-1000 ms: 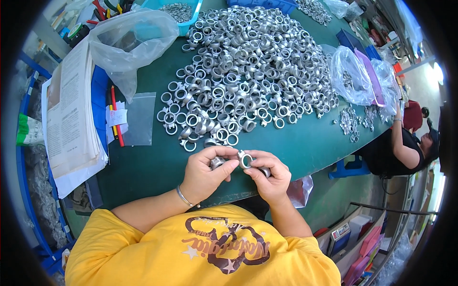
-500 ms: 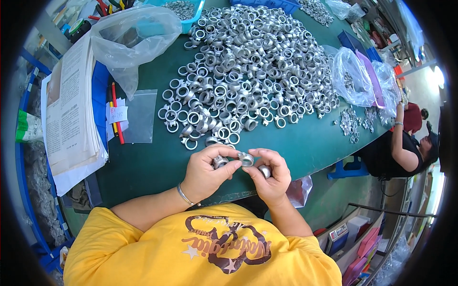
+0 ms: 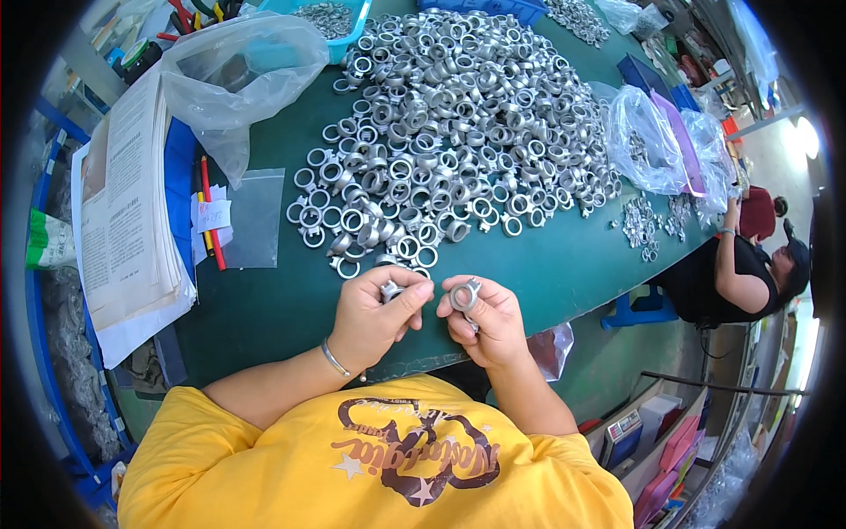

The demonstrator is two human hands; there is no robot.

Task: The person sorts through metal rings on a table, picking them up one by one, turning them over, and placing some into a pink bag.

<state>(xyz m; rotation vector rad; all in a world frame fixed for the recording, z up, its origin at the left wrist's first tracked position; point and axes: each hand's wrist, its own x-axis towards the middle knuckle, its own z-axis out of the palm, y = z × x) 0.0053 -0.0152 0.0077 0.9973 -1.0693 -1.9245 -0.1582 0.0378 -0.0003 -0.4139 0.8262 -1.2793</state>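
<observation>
My left hand [image 3: 374, 315] is closed on a small silver metal ring part [image 3: 390, 290], pinched between thumb and fingers. My right hand [image 3: 487, 319] grips another silver ring part [image 3: 464, 294], held up near the fingertips. The two hands sit side by side just above the near edge of the green table [image 3: 264, 309], a small gap between them. Right beyond the hands spreads a big heap of the same silver ring parts [image 3: 441, 141], covering the middle of the table.
A stack of papers [image 3: 132, 220], red pens [image 3: 210, 212] and a small clear bag [image 3: 251, 216] lie at the left. A large clear plastic bag [image 3: 238, 75] sits at back left. More bags of parts [image 3: 648, 141] are at the right, where another person [image 3: 749, 264] sits.
My hands have drawn slightly apart. The ring part that was held between both hands is now in my right hand alone, and my left hand holds a separate part.
</observation>
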